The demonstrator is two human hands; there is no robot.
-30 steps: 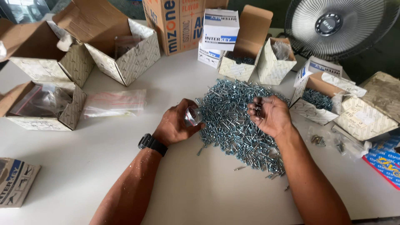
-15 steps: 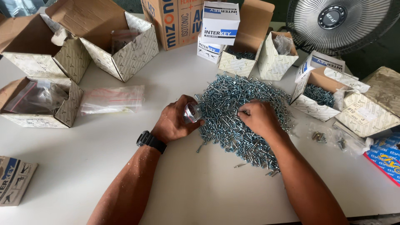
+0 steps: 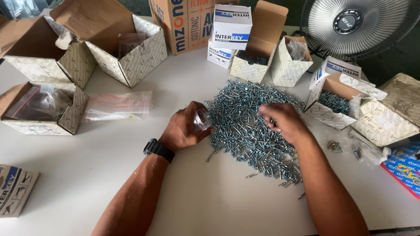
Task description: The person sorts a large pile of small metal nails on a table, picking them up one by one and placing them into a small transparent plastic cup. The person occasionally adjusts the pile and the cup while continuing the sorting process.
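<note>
A big heap of silvery screws (image 3: 245,126) lies spread on the white table (image 3: 210,201). At the heap's left edge my left hand (image 3: 183,129), a black watch on its wrist, holds a small clear plastic bag (image 3: 201,120) with its mouth toward the heap. Just above the heap's right part my right hand (image 3: 282,121) is lifted, its fingers closed around a pinch of screws.
Open patterned cardboard boxes (image 3: 127,48) stand at the back left, one box with bags (image 3: 41,107) at the left. Clear bags (image 3: 117,106) lie flat. Boxes holding screws (image 3: 339,102) stand right and behind. A fan (image 3: 350,24) is at back right.
My right hand dipped palm-down into the screw heap, then rose again with screws pinched in its fingers. My left hand kept holding the small bag in place.
</note>
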